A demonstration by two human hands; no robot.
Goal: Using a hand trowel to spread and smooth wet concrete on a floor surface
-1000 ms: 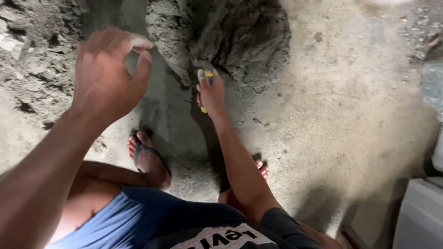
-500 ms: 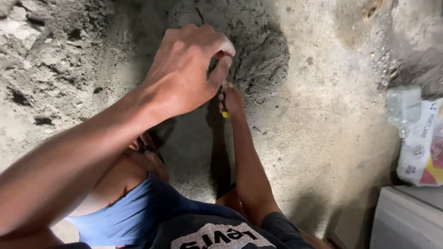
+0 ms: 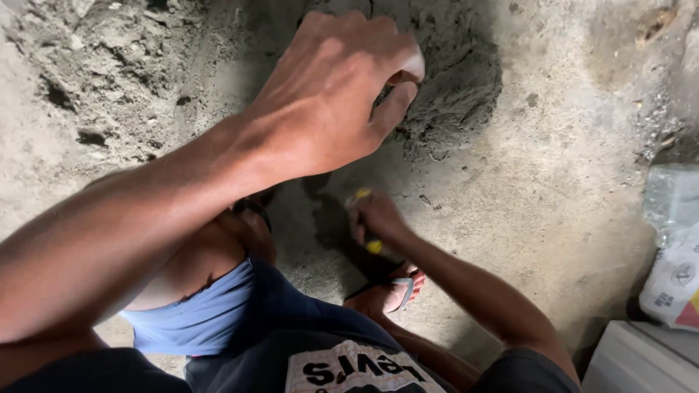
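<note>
My left hand (image 3: 335,94) is raised close to the camera, its fingers curled shut with thumb against forefinger; nothing shows inside it. It hangs over a heap of grey mortar (image 3: 459,87) on the concrete floor. Lower down, my right hand (image 3: 373,217) is closed round a small yellow-handled tool (image 3: 373,246), whose yellow ends stick out above and below the fist. The working end of the tool is hidden. My right hand is just above my sandalled foot (image 3: 393,291).
Lumpy dry sand (image 3: 95,80) spreads over the upper left. A white printed sack (image 3: 677,280) and a clear plastic bag (image 3: 670,193) lie at the right edge, with a white box (image 3: 648,360) in the bottom right corner. My blue shorts (image 3: 196,313) fill the lower left.
My left hand has risen and moved right, closer to the camera, over the mortar heap. My right hand with the yellow tool has drawn back from the heap towards my foot.
</note>
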